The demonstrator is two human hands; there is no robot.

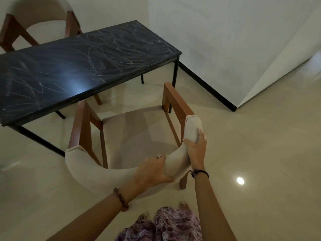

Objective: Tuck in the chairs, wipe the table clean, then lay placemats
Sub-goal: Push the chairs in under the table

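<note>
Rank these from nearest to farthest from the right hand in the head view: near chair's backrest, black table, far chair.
1. Near chair's backrest: gripped by the right hand.
2. Black table: ahead, to the left.
3. Far chair: beyond the table, upper left.

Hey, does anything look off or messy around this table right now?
Yes. The black table is covered in pale swirly streaks, so it looks unwiped. The near chair stands pulled out and angled to the table edge, both hands gripping its backrest.

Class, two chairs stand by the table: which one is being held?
The near chair: both hands grip its padded backrest. The far chair stands untouched.
</note>
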